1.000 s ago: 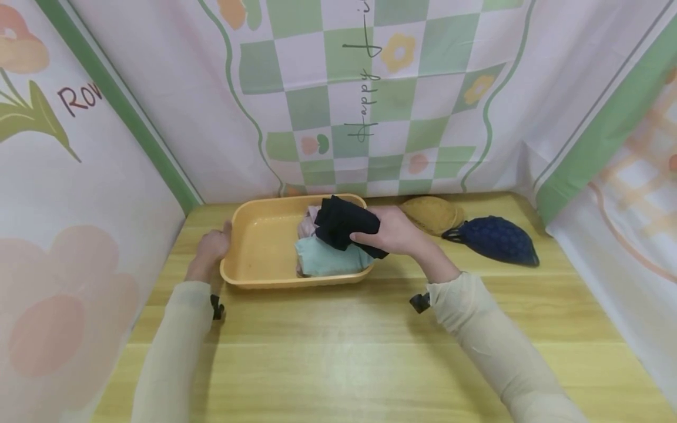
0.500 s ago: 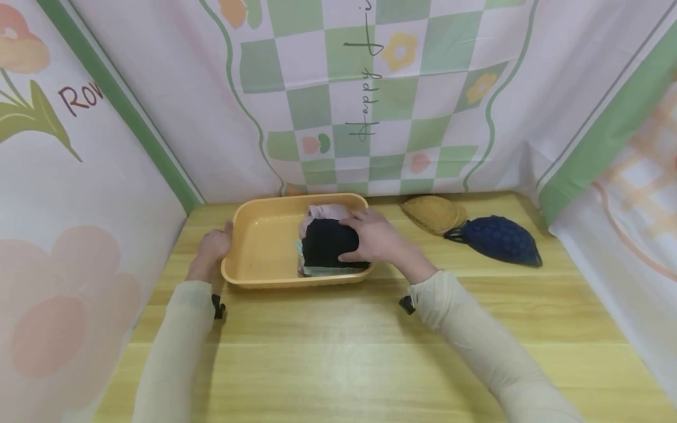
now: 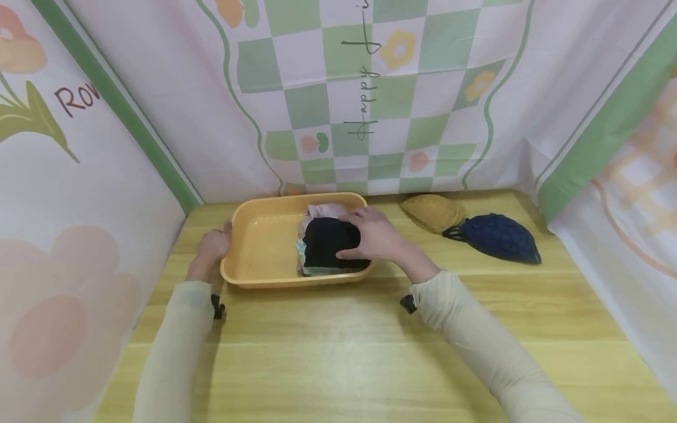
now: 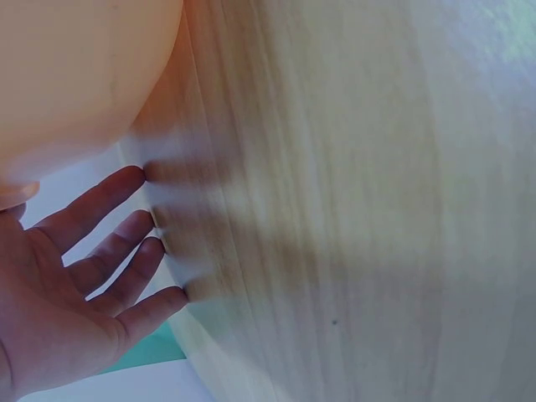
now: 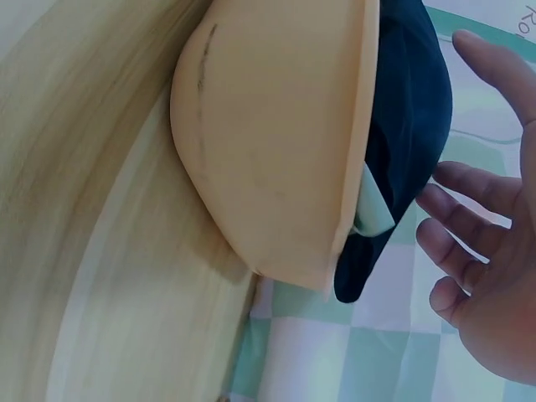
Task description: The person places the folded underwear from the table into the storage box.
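A yellow plastic basin [image 3: 264, 247] stands at the back of the wooden table. On its left side my left hand [image 3: 214, 245] rests with the thumb at the rim; in the left wrist view its loosely spread fingertips meet the table. My right hand [image 3: 372, 235] lies with relaxed, parted fingers over a folded black garment [image 3: 328, 242] at the basin's right end. Beneath that garment, light green cloth [image 5: 373, 205] pokes out by the rim. A folded pale pink garment [image 3: 325, 210] shows behind the black one.
Right of the basin lie a mustard cup-shaped garment [image 3: 432, 212] and a navy one [image 3: 497, 238] with thin straps, like folded bras. Printed fabric [image 3: 391, 117] hangs behind the table [image 3: 338, 352] and at both sides.
The right hand has lowered the black garment onto the light green cloth, and its fingers have loosened. Over the last half second hardly anything moved. The left hand stays at the basin.
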Available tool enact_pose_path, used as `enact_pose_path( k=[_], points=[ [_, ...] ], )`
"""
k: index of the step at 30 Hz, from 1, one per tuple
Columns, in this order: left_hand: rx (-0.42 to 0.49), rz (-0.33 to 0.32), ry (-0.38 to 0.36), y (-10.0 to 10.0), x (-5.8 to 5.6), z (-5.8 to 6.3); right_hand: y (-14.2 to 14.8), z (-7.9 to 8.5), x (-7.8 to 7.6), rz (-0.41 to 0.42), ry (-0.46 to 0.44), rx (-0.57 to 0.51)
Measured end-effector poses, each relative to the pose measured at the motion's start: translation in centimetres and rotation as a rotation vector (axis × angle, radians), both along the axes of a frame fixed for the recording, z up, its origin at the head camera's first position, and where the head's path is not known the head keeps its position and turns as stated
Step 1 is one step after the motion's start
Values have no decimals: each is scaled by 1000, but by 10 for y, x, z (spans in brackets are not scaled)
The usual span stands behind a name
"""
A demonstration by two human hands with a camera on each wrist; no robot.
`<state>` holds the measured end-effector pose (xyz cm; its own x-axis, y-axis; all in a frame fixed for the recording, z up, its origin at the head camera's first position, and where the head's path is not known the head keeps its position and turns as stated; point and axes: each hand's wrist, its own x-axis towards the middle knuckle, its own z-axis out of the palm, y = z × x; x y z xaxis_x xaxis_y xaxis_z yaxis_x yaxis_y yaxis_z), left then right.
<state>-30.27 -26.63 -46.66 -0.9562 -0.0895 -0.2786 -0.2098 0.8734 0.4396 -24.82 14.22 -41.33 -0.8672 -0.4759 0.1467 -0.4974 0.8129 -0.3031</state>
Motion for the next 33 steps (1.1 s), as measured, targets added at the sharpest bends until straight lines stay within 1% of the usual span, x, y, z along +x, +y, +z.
enact_pose_path(
  k=[6, 11, 14, 22, 29, 33],
  points=[
    [4, -9, 16, 0, 1, 0, 10, 4, -1, -13, -22, -31],
    [15, 0, -8, 0, 2, 1, 21, 5, -4, -42, -79, -37],
    [18, 1, -16, 0, 2, 2, 26, 6, -5, -62, -96, -42],
    [20, 0, 2, 0, 2, 2, 38, 10, -4, -113, -102, -42],
    [26, -7, -1, -1, 3, 3, 54, 10, -6, -170, -95, -114],
    [28, -6, -14, -1, 4, 3, 62, 10, -7, -173, -77, -128]
  ],
)
